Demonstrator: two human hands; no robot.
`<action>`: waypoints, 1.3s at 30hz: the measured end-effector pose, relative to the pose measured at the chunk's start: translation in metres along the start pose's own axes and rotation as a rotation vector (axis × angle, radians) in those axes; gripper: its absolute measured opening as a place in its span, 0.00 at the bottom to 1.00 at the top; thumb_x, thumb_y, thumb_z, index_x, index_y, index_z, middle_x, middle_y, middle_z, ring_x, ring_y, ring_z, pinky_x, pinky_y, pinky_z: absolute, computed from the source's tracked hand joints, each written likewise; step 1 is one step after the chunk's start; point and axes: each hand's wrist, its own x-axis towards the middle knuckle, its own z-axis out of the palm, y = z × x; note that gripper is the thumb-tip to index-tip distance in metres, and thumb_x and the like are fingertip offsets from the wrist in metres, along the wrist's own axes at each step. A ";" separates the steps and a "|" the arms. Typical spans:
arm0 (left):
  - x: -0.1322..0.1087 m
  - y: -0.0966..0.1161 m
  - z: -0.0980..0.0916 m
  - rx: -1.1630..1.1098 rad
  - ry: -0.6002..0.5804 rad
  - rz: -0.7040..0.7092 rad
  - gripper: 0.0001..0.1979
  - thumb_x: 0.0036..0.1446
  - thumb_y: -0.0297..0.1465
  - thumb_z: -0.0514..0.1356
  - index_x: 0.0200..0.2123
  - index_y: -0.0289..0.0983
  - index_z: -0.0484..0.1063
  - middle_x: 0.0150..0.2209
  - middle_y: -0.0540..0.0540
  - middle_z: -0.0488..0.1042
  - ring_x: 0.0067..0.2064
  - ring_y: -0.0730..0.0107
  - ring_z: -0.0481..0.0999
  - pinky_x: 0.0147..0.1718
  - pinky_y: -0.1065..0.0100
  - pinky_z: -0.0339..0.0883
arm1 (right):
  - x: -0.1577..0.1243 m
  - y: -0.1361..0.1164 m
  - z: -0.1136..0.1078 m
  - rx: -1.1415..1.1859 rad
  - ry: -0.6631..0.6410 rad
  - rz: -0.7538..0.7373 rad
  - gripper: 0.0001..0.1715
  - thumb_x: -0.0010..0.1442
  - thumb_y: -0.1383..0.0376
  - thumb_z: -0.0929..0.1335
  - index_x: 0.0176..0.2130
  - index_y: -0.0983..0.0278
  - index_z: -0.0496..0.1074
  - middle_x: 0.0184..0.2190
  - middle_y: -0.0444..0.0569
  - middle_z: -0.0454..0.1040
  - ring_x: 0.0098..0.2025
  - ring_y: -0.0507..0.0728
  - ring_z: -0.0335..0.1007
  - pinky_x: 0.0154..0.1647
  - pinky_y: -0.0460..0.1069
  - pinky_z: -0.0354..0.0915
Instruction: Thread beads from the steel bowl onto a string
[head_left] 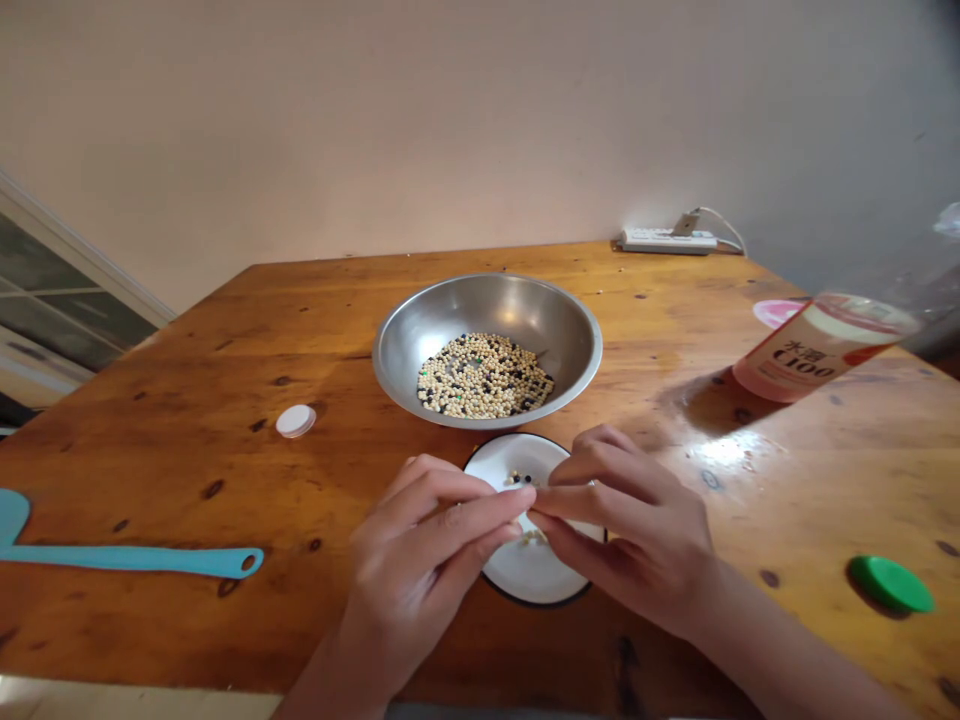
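Over a small white plate (551, 585) with a dark rim, my left hand (431, 545) and my right hand (637, 515) meet fingertip to fingertip. Both are closed in a pinch, and whatever sits between the fingertips is too small or hidden to name. Several black and pale beads (517, 479) lie on the plate, with some small yellowish bits (534, 538) nearer me. Just behind the plate is a steel bowl (397, 355); a mix of cream, black and a few green beads (484, 378) covers its bottom.
On the wooden table (300, 630) lie a blue spatula (142, 560), a white cap (295, 420) and a green lid (890, 584). A clear cup labelled C100 (806, 360) stands at right near a pink disc (776, 313). A power strip (667, 240) sits against the wall.
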 end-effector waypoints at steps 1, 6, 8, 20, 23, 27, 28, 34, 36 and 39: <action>0.000 0.000 0.000 -0.035 -0.003 -0.012 0.16 0.54 0.18 0.61 0.45 0.38 0.74 0.33 0.49 0.72 0.36 0.74 0.69 0.34 0.71 0.66 | 0.000 0.000 0.001 0.033 -0.011 0.022 0.07 0.56 0.74 0.68 0.36 0.64 0.71 0.27 0.46 0.72 0.28 0.51 0.65 0.31 0.50 0.61; 0.001 -0.002 0.000 -0.128 0.014 -0.047 0.16 0.54 0.20 0.61 0.46 0.38 0.74 0.33 0.49 0.71 0.35 0.75 0.69 0.33 0.72 0.65 | -0.001 -0.001 0.005 0.151 -0.075 0.082 0.04 0.58 0.73 0.67 0.34 0.65 0.70 0.26 0.45 0.72 0.29 0.51 0.66 0.33 0.50 0.62; 0.001 -0.003 0.000 -0.165 0.017 -0.069 0.15 0.55 0.21 0.61 0.46 0.40 0.74 0.33 0.49 0.72 0.35 0.75 0.70 0.32 0.73 0.66 | -0.001 -0.001 0.005 0.179 -0.078 0.109 0.04 0.58 0.73 0.67 0.33 0.65 0.70 0.26 0.45 0.72 0.29 0.51 0.66 0.34 0.50 0.62; 0.004 0.000 0.001 -0.194 -0.068 -0.239 0.13 0.59 0.24 0.58 0.44 0.42 0.76 0.33 0.49 0.73 0.35 0.76 0.72 0.33 0.76 0.66 | -0.001 0.000 0.005 0.232 -0.129 0.234 0.04 0.60 0.68 0.67 0.33 0.66 0.71 0.26 0.47 0.71 0.31 0.53 0.63 0.32 0.50 0.60; 0.005 0.001 0.001 -0.149 -0.069 -0.225 0.13 0.59 0.23 0.57 0.44 0.41 0.75 0.33 0.49 0.73 0.36 0.76 0.72 0.33 0.76 0.66 | -0.001 0.000 0.007 0.237 -0.121 0.259 0.05 0.61 0.67 0.66 0.33 0.65 0.71 0.26 0.46 0.71 0.30 0.53 0.64 0.33 0.49 0.61; 0.004 0.002 0.001 -0.067 -0.036 -0.153 0.13 0.58 0.22 0.57 0.43 0.38 0.75 0.33 0.48 0.73 0.36 0.74 0.71 0.34 0.74 0.66 | -0.001 0.001 0.007 0.199 -0.090 0.276 0.04 0.61 0.65 0.67 0.34 0.64 0.71 0.27 0.45 0.73 0.30 0.52 0.66 0.32 0.48 0.62; 0.003 0.003 0.001 -0.054 -0.029 -0.143 0.13 0.58 0.21 0.57 0.43 0.38 0.75 0.33 0.48 0.73 0.36 0.74 0.71 0.34 0.73 0.66 | -0.001 0.000 0.006 0.192 -0.090 0.283 0.04 0.60 0.65 0.67 0.35 0.64 0.71 0.28 0.45 0.74 0.30 0.52 0.66 0.32 0.48 0.62; 0.001 0.002 0.000 0.013 -0.006 -0.100 0.14 0.57 0.19 0.57 0.44 0.38 0.74 0.34 0.48 0.72 0.37 0.74 0.70 0.35 0.72 0.66 | -0.001 0.000 0.004 0.165 -0.079 0.277 0.06 0.59 0.65 0.69 0.39 0.63 0.70 0.32 0.46 0.76 0.33 0.53 0.69 0.35 0.48 0.64; 0.000 0.002 0.000 0.030 -0.007 -0.083 0.14 0.57 0.19 0.57 0.44 0.38 0.73 0.34 0.48 0.72 0.37 0.74 0.70 0.36 0.72 0.66 | 0.000 0.001 0.005 0.171 -0.075 0.278 0.06 0.59 0.65 0.68 0.39 0.63 0.70 0.32 0.47 0.75 0.34 0.54 0.69 0.35 0.49 0.64; 0.000 0.002 0.001 0.038 -0.004 -0.094 0.15 0.57 0.19 0.56 0.45 0.38 0.73 0.35 0.48 0.72 0.38 0.73 0.70 0.36 0.72 0.66 | 0.000 0.002 0.005 0.181 -0.075 0.275 0.04 0.59 0.66 0.69 0.37 0.64 0.71 0.33 0.47 0.74 0.35 0.54 0.69 0.37 0.49 0.65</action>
